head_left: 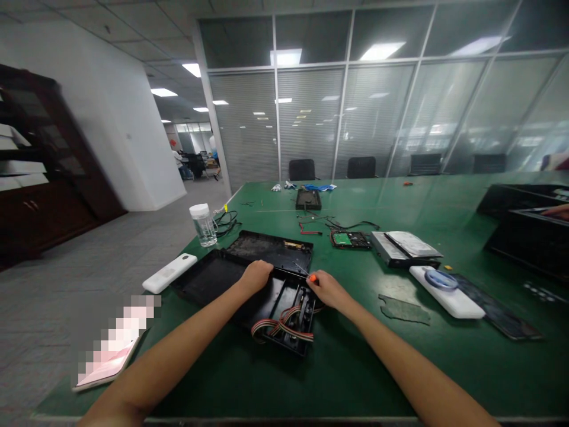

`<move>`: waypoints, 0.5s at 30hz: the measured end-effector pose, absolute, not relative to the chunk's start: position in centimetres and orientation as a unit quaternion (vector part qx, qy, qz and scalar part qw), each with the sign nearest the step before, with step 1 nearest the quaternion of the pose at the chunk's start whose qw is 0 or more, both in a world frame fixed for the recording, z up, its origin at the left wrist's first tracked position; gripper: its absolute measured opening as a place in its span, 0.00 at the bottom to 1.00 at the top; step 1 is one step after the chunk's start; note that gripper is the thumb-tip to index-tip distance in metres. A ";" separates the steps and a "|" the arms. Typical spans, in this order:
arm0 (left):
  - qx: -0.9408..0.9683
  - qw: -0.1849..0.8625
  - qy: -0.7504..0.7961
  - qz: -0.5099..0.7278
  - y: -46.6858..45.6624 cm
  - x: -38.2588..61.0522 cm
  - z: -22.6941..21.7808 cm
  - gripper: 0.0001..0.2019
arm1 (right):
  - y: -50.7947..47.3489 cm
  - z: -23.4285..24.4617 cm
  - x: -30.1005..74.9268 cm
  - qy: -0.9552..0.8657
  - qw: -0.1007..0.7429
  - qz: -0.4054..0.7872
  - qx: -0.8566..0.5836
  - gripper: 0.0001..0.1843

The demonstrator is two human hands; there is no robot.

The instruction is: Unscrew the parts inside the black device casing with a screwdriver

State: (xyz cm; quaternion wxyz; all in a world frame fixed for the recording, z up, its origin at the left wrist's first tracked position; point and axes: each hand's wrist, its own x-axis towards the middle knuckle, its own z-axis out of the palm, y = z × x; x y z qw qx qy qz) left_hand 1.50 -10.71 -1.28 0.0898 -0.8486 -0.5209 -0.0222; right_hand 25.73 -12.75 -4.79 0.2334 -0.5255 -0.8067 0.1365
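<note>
A black electronics case (213,279) lies open on the green table in front of me. My left hand (258,277) is closed over its far wall, near the middle. A screwdriver (313,277) with an orange handle is held in my right hand (326,289), at the case's right end. Its thin shaft points up and left, over a flat black cover (271,249) behind the case. Red, white and black ribbon wires (282,327) loop out of the case's right part. My right fingers partly hide the handle.
A water bottle (204,225) and a white power bank (170,273) stand left. To the right are a green circuit board assembly (349,239), a metal drive (404,248), a white device (444,290) and a dark plate (493,308). Another person's hand (558,212) shows at far right.
</note>
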 end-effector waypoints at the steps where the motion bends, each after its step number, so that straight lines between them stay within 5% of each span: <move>1: -0.853 0.083 -0.515 -0.029 -10.6 1.4 -1.2 0.10 | -12.7 -4.8 25.7 -0.806 0.233 0.140 -0.526 0.12; 15: -0.853 0.043 -0.514 -0.079 -9.6 2.3 -2.5 0.09 | -12.0 -5.7 25.5 -0.793 0.271 0.154 -0.523 0.10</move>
